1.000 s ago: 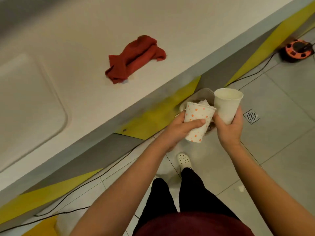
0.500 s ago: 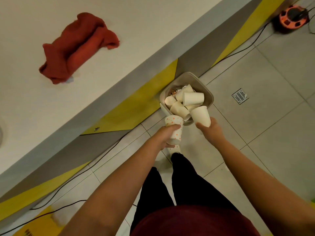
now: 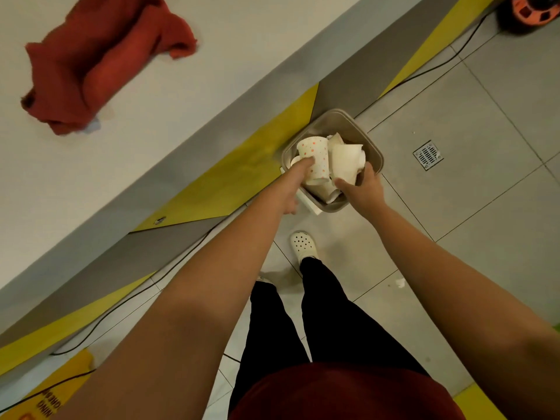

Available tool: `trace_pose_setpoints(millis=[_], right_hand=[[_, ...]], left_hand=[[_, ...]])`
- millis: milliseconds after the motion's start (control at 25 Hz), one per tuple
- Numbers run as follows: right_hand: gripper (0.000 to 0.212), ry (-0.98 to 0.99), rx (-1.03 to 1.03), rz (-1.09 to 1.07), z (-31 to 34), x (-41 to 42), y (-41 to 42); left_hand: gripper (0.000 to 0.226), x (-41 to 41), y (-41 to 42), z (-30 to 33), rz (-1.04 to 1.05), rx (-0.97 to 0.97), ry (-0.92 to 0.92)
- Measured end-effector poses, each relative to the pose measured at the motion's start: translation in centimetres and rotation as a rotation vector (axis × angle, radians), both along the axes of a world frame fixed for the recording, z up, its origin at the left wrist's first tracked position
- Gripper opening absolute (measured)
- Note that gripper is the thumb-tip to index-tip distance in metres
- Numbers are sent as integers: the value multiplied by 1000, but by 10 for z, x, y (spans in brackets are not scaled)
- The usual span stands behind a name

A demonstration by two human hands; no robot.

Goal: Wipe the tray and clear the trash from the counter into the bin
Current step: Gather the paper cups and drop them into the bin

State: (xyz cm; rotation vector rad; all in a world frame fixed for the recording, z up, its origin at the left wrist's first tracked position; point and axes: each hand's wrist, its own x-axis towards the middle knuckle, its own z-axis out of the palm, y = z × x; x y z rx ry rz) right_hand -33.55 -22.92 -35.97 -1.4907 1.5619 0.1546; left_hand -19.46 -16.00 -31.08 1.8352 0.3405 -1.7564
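1. Nearest to me, both forearms reach down and forward over the floor, with my white shoe [image 3: 304, 244] on the tiles just short of the bin [image 3: 372, 147].
2. My left hand [image 3: 295, 183] is over the bin's near-left rim, fingers wrapped on the dotted cup [image 3: 315, 159], which sits tilted over the bin's mouth.
3. My right hand [image 3: 362, 187] grips the plain white cup [image 3: 345, 163] at its lower end, just beside the dotted one and likewise over the bin.
4. I judge the step as dropping trash: both cups are over the opening but not yet let go. The next move calls for loosening both grips so they fall among the cups already inside.
5. The bin looks nearly full, so a cup could roll off the heap onto the floor; better to let go low and toward the middle.
6. Room: the bin stands hard against the yellow-and-grey base of the table [image 3: 242, 40] on its far-left side, with open tiles and a floor drain [image 3: 428, 154] to the right. A cable [image 3: 424, 71] runs along the base.
7. Farther off, the red cloth [image 3: 100, 62] lies crumpled on the table, well back from its edge. The tray is out of view.
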Motion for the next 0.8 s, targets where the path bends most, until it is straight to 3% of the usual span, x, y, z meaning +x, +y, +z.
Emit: trace_pose_setpoints(millis=[240, 480, 800], right_hand=[[58, 60, 74, -47, -6, -22, 24], [38, -2, 75, -2, 6, -15, 46], [23, -438, -142, -29, 95, 52, 75]], left_hand=[[44, 6, 57, -10, -138, 51, -169], [38, 6, 71, 11, -148, -82, -230], [35, 19, 70, 102, -100, -348, -401]])
